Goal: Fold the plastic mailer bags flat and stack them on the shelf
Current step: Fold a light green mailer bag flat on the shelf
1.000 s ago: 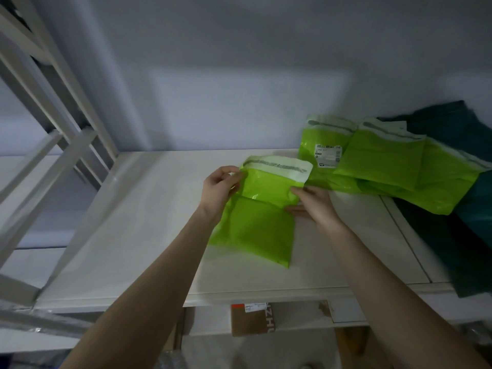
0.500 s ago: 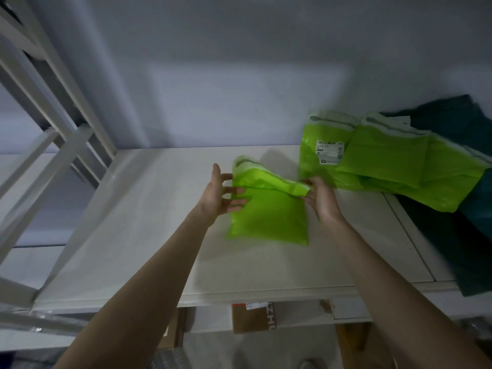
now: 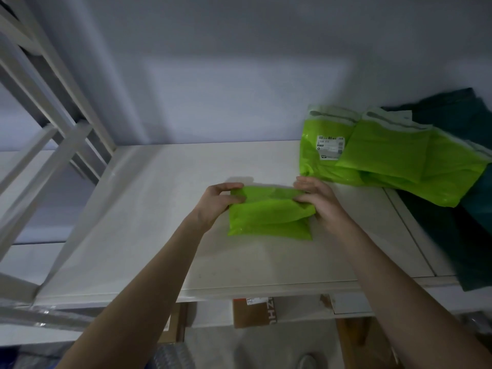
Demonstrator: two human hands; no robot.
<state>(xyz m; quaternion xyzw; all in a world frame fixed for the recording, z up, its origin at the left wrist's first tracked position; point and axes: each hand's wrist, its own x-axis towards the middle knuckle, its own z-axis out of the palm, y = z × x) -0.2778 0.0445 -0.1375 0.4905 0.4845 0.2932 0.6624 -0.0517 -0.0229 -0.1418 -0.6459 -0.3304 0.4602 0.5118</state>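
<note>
A lime-green plastic mailer bag (image 3: 269, 217) lies folded on the white shelf (image 3: 149, 209), its top part turned down over the lower part. My left hand (image 3: 215, 203) pinches the bag's upper left corner between thumb and fingers. My right hand (image 3: 316, 201) pinches the upper right corner. A loose pile of more lime-green mailer bags (image 3: 386, 155) leans at the back right of the shelf against the wall; one carries a white barcode label (image 3: 329, 147).
Dark teal fabric (image 3: 468, 209) lies under and beside the pile at the right. White shelf frame struts (image 3: 53, 123) rise at the left. Cardboard boxes (image 3: 255, 311) sit on the level below the shelf's front edge.
The bag's white-strip top has been folded down over its body, making a shorter packet. Both hands moved from the bag's sides to its upper corners and now pinch them.
</note>
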